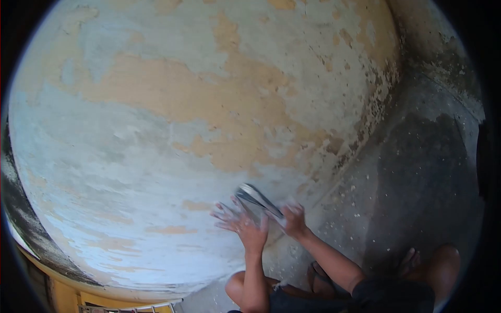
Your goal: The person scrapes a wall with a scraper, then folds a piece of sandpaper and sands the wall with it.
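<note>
A folded strip of sandpaper (251, 195), dark grey with a pale inner face, stands out from my right hand (294, 220) toward the upper left. The fingers of that hand are closed on its lower right end. My left hand (244, 223) is beside the strip with its fingers spread, holding nothing, and overlaps the wall in this view. Pale dust coats the fingertips of both hands. Behind them rises the painted wall (130, 182), whitish blue low down, with tan patches (198, 96) where the paint has come off.
Along the right, the wall meets a grey concrete floor (344, 224) strewn with small pale flakes, and a dark damp patch (422, 161) spreads there. My bent knees and feet are at the bottom. At lower left are a metal ladder-like frame (141, 308) and a yellow surface (65, 296).
</note>
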Tool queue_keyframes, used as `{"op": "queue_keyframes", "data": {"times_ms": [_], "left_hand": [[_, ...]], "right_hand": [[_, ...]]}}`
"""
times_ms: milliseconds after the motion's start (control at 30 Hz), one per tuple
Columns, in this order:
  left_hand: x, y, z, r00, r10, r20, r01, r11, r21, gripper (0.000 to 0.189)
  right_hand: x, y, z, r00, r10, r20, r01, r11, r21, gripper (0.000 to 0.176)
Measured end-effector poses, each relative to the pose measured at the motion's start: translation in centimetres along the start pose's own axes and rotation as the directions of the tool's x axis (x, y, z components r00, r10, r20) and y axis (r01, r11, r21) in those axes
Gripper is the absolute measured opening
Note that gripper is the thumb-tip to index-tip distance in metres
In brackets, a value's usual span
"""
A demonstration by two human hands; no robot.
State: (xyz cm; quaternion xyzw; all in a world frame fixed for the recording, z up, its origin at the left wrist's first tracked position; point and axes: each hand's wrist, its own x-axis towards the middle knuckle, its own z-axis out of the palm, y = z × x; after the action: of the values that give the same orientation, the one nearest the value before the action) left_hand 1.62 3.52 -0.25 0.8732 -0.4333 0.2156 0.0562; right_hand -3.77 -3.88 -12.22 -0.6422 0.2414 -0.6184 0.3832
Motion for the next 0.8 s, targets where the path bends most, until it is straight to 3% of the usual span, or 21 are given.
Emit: {"op": "queue_keyframes", "data": {"times_ms": [67, 133, 200, 267, 433, 500, 667, 800], "left_hand": [[0.4, -1.1, 1.3, 0.995, 0.073, -0.073, -0.064, 0.991, 0.117, 0.105], [0.4, -0.7, 1.0, 0.997, 0.049, -0.057, -0.041, 0.991, 0.128, 0.106], [0.6, 0.2, 0.2, 0.998, 0.036, -0.046, -0.034, 0.998, 0.05, 0.105], [0.5, 1.0, -0.5, 0.999, 0.022, -0.043, -0.019, 0.998, 0.059, 0.107], [0.2, 0.7, -0.4, 0.999, -0.013, 0.029, 0.012, 0.998, 0.056, 0.108], [0.6, 0.2, 0.4, 0.997, 0.053, -0.055, -0.047, 0.994, 0.098, 0.107], [1.1, 1.5, -0.5, 1.0, 0.0, -0.03, 0.001, 1.0, 0.027, 0.105], [0.7, 1.0, -0.4, 1.0, 0.015, -0.016, -0.015, 0.999, 0.04, 0.105]], "right_hand": [[3.5, -1.6, -0.3, 1.0, -0.009, 0.017, 0.009, 1.0, 0.016, 0.029], [3.0, -1.6, -0.8, 1.0, -0.007, 0.006, 0.007, 1.0, -0.005, 0.028], [1.8, -0.3, -0.7, 0.999, -0.026, -0.031, 0.026, 1.0, -0.015, 0.028], [-1.8, 2.2, 0.2, 0.998, 0.057, 0.016, -0.057, 0.998, -0.005, 0.026], [2.0, 0.3, -2.1, 0.999, 0.053, 0.0, -0.053, 0.998, -0.018, 0.025], [3.8, -0.4, -2.2, 0.997, 0.053, -0.061, -0.053, 0.999, -0.002, 0.027], [-0.8, 3.0, -0.7, 0.989, 0.12, -0.087, -0.126, 0.99, -0.065, 0.027], [3.9, 0.9, -2.2, 0.994, -0.001, -0.11, -0.006, 0.998, -0.07, 0.028]]}}
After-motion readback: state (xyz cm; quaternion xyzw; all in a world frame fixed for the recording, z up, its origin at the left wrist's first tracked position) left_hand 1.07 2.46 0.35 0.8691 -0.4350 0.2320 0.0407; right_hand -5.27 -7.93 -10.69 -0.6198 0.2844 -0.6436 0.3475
